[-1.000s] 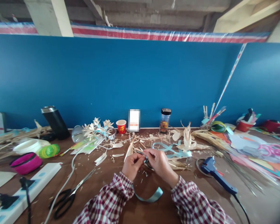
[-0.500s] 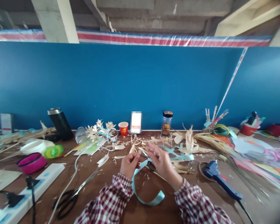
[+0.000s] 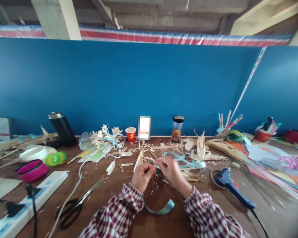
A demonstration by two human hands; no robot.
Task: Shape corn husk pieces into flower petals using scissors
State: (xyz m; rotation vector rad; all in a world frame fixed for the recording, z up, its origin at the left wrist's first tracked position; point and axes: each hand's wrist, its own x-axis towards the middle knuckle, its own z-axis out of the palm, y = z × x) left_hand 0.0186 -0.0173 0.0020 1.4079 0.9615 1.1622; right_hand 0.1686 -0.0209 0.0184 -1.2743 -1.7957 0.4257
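Observation:
A light blue ribbon [image 3: 161, 210] hangs from my left hand [image 3: 142, 175], whose thumb and fingers are pinched on it. Its loose end curls over the brown table between my forearms. My right hand [image 3: 171, 170] is closed too, its fingertips meeting those of the left. What the right fingers pinch is mostly hidden. Small dark-handled scissors [image 3: 160, 174] lie partly covered beneath my right hand. Just beyond my left hand stands a pale pointed husk piece [image 3: 138, 161]. More light blue ribbon [image 3: 186, 160] lies behind my right hand.
Large black-handled scissors [image 3: 73, 209] and a white power strip [image 3: 43, 195] lie at left. A blue glue gun [image 3: 234, 188] rests at right. Pale husk flowers [image 3: 106, 135], a red paper cup [image 3: 130, 134] and a lidded jar [image 3: 177, 129] stand along the blue partition [image 3: 149, 79].
My right hand has gone from spread fingers to a pinch and moved left to meet my left hand. The ribbon's upper loop has dropped behind the left hand and wrist.

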